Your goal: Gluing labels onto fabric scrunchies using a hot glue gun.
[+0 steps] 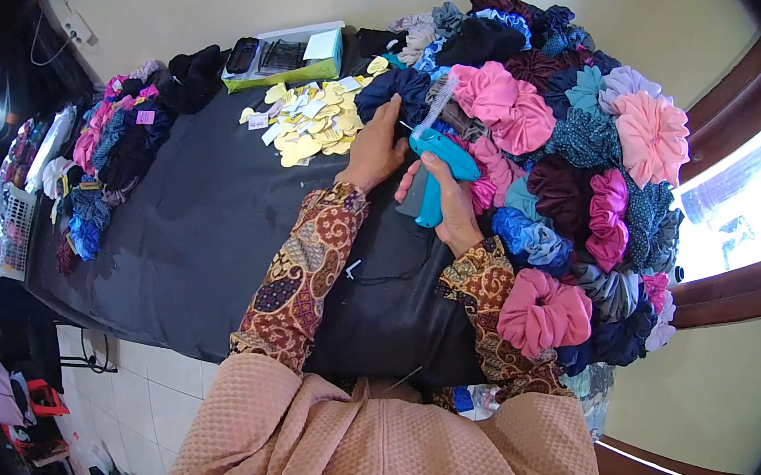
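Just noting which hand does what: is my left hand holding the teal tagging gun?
No, the right hand grips the teal tagging gun by its handle.

Left hand [376, 153] lies upper centre of frame, fingers [386, 121] extended; right hand [453, 210], centre, curls in a grip; forearms [302, 267] angle inward.

Sm. workrm, scrunchie heap [561, 189], tag pile [316, 123], tagging gun [451, 156]

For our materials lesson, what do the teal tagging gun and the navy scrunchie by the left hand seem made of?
Teal tagging gun: probably smooth plastic, from its moulded, one-colour body. Navy scrunchie: seemingly matt fabric, given its gathered folds.
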